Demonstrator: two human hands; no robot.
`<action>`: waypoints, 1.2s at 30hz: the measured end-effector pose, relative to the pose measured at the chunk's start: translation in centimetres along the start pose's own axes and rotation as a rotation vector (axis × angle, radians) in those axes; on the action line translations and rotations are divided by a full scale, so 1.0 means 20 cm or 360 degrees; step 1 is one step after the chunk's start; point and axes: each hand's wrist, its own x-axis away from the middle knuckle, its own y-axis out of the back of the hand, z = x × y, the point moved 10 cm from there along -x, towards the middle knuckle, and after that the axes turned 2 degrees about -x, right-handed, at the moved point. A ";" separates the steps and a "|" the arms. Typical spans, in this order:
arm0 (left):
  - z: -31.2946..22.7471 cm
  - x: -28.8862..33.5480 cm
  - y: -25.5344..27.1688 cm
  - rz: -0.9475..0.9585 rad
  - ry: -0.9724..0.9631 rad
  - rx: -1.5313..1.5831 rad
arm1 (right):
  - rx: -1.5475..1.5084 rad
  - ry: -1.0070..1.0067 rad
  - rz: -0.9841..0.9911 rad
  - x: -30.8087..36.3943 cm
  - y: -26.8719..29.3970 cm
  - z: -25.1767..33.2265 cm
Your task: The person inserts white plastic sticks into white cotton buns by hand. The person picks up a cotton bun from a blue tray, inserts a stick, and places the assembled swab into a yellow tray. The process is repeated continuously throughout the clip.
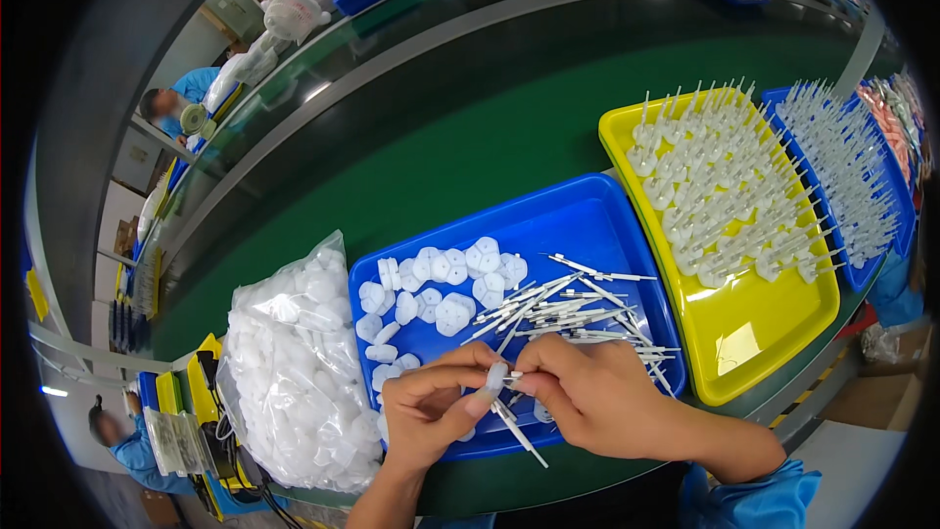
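Observation:
Over the near edge of the blue tray [578, 201], my left hand [426, 416] pinches a white plastic disc [496, 376] edge-on between thumb and fingers. My right hand [617, 397] is closed right beside it, its thumb and forefinger on a thin white rod [515, 374] whose end meets the disc; most of that rod is hidden by the fingers. Another white rod [521, 434] slants down below the hands, and I cannot tell whether it is held. In the tray, scalloped white discs [455, 314] lie at the left and a loose pile of thin white rods [578, 310] at the right.
A clear bag of white discs [294, 372] stands left of the tray. To the right, a yellow tray [729, 367] holds rows of discs with upright rods, and another blue tray [867, 274] holds similar pieces. Green belt [470, 127] stretches beyond. Other people in blue [196, 85] sit farther off.

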 end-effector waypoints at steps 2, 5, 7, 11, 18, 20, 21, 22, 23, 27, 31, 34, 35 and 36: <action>0.01 0.01 0.00 0.0008 -0.0015 -0.0081 | 0.0206 0.0086 -0.0066 0.01 0.00 0.02; 0.02 0.00 0.00 0.0021 -0.0009 -0.0174 | 0.0306 0.0146 -0.0113 0.02 0.01 0.04; 0.02 0.00 -0.01 0.0033 -0.0003 -0.0179 | 0.0269 0.0060 -0.0040 0.02 -0.01 0.02; 0.03 0.01 0.00 0.0011 0.0005 -0.0197 | 0.0152 0.0061 -0.0061 0.01 -0.01 0.00; -0.16 0.00 -0.06 -0.0171 -0.0408 -0.0696 | 0.0110 0.0303 -0.0145 -0.03 0.07 0.07; -0.18 0.00 -0.08 -0.0037 -0.0505 -0.0910 | 0.0075 0.0236 -0.0121 -0.02 0.07 0.06; -0.19 0.00 -0.08 0.0002 -0.0548 -0.0969 | 0.0066 0.0255 -0.0136 -0.02 0.07 0.06; -0.19 0.01 -0.09 0.0042 -0.0591 -0.1027 | 0.0057 0.0273 -0.0152 -0.02 0.07 0.06; -0.19 0.01 -0.10 0.0056 -0.0628 -0.1056 | 0.0048 0.0291 -0.0169 -0.02 0.07 0.06; -0.20 0.02 -0.10 0.0080 -0.0657 -0.1124 | 0.0026 0.0298 -0.0161 -0.02 0.06 0.06; -0.21 0.01 -0.13 0.0164 -0.0638 -0.1338 | 0.0027 0.0295 -0.0143 -0.02 0.06 0.07; -0.24 0.01 -0.16 0.0178 -0.0683 -0.1444 | 0.0017 0.0279 -0.0126 -0.03 0.05 0.08; -0.24 0.02 -0.16 0.0154 -0.0677 -0.1443 | 0.0014 0.0274 -0.0120 -0.03 0.05 0.08; -0.25 0.02 -0.16 0.0130 -0.0674 -0.1443 | 0.0002 0.0274 -0.0121 -0.03 0.04 0.08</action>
